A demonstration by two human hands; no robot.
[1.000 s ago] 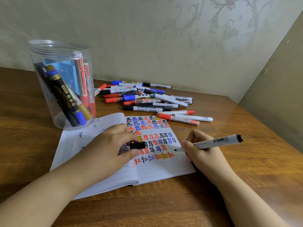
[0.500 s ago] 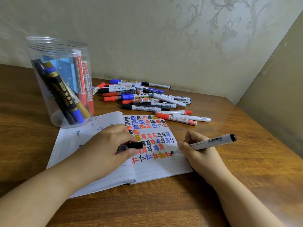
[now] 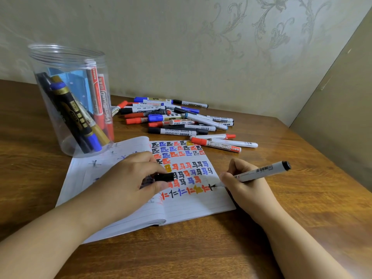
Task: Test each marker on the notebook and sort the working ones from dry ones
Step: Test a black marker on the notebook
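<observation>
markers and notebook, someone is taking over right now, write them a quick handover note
Right hand grips the uncapped black marker, tip on the notebook at the end of the bottom row of test marks; a black stroke shows there, so it seems to write.
Left hand rests on the page and pinches the black cap in its fingers.
Done: several rows of coloured marks; some markers stand in the clear jar.
Left: finish the mark, recap, sort this marker, then go through the pile of markers behind the notebook. Which group is working or dry cannot be told.
</observation>
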